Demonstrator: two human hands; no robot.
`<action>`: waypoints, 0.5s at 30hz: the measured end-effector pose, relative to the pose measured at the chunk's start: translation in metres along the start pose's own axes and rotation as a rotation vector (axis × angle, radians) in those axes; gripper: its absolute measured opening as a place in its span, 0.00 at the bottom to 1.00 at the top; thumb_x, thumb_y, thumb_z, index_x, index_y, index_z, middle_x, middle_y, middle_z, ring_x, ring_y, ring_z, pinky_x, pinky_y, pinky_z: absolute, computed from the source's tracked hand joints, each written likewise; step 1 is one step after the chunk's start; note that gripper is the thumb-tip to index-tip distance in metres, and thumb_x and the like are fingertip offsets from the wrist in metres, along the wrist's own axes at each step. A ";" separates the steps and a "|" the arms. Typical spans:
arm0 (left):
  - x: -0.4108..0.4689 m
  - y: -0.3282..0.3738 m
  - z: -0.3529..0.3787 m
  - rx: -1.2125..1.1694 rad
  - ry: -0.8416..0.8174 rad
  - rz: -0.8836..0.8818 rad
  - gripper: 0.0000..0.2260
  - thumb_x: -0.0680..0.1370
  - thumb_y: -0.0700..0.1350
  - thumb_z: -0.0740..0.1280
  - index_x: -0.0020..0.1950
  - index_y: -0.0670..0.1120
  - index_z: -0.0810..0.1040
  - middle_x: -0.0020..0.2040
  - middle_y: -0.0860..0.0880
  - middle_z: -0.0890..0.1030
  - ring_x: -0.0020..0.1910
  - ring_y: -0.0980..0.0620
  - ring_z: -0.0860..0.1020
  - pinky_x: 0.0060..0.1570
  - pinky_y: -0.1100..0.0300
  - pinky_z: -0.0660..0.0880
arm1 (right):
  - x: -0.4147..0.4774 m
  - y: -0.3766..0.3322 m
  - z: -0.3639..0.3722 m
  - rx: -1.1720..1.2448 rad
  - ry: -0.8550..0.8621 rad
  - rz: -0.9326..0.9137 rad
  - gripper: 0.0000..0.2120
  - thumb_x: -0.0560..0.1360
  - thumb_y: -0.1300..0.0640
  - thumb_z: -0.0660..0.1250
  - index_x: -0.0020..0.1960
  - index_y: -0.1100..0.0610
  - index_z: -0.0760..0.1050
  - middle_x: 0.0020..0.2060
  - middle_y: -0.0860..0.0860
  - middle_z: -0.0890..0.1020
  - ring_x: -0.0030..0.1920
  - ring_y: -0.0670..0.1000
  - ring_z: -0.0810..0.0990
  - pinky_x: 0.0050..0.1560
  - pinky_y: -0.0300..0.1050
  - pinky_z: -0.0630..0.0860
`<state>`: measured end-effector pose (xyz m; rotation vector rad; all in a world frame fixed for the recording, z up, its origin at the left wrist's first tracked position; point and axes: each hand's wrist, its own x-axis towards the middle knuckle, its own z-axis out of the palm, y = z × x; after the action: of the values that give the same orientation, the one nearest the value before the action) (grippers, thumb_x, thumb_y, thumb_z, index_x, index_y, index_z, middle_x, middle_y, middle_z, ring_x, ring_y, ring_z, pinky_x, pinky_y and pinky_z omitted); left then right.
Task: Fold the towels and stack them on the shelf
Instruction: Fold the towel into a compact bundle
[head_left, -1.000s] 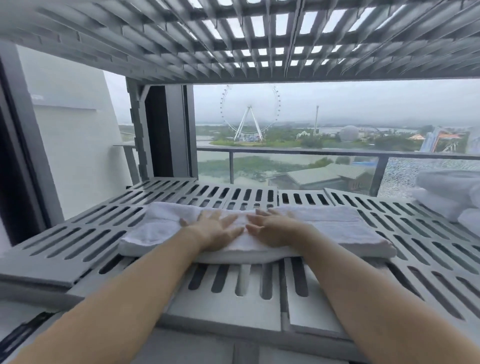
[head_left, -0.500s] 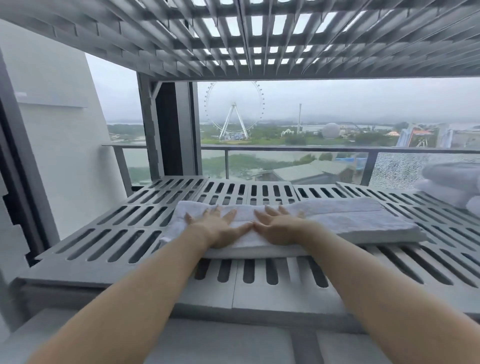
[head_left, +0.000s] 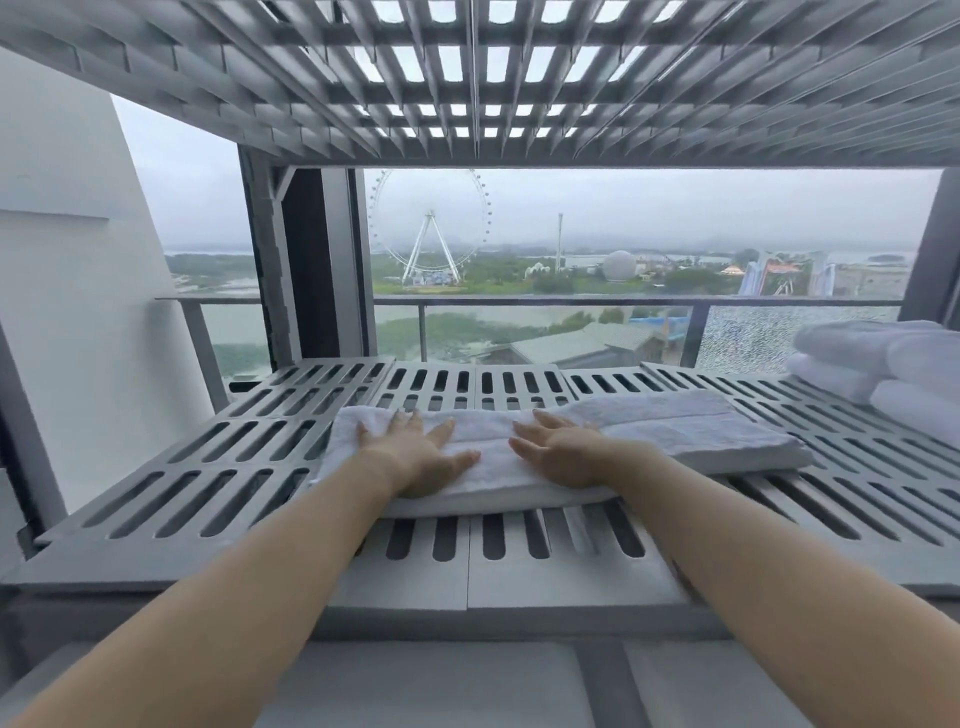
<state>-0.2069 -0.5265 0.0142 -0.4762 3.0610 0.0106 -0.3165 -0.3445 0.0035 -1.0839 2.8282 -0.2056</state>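
My left hand (head_left: 415, 457) lies palm-down with fingers spread flat, gripping nothing, on the left part of the long folded white terry towel (head_left: 675, 431), which rests across the grey slotted plastic shelf (head_left: 218, 467). My right hand (head_left: 563, 452) lies just beside it on the towel's middle, likewise flat and spread. A stack of folded white towels (head_left: 883, 364) sits at the shelf's far right, well apart.

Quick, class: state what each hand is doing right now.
Left hand: open, flat on the folded towel.
Right hand: open, flat on the same towel.
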 end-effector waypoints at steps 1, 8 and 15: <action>0.002 0.004 -0.001 -0.005 0.011 0.057 0.30 0.76 0.67 0.44 0.75 0.58 0.44 0.78 0.50 0.43 0.76 0.48 0.41 0.69 0.34 0.37 | -0.003 0.005 -0.001 0.007 0.016 -0.018 0.29 0.77 0.37 0.44 0.75 0.47 0.48 0.76 0.50 0.46 0.75 0.51 0.43 0.74 0.57 0.42; 0.009 0.099 0.006 -0.174 0.058 0.430 0.25 0.80 0.55 0.45 0.76 0.50 0.50 0.78 0.51 0.51 0.75 0.52 0.50 0.73 0.43 0.50 | -0.032 0.028 -0.018 0.023 0.094 -0.145 0.20 0.80 0.52 0.52 0.70 0.56 0.66 0.70 0.54 0.67 0.70 0.53 0.64 0.70 0.49 0.59; 0.001 0.114 0.019 -0.107 0.146 0.443 0.30 0.77 0.65 0.47 0.76 0.52 0.51 0.77 0.53 0.52 0.75 0.55 0.52 0.72 0.53 0.50 | -0.081 0.094 -0.042 0.253 0.223 -0.229 0.13 0.76 0.51 0.65 0.59 0.52 0.78 0.61 0.48 0.78 0.61 0.46 0.75 0.65 0.36 0.64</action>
<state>-0.2417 -0.4182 -0.0044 0.2150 3.2491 0.1609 -0.3248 -0.2173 0.0339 -1.3978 2.7513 -0.7240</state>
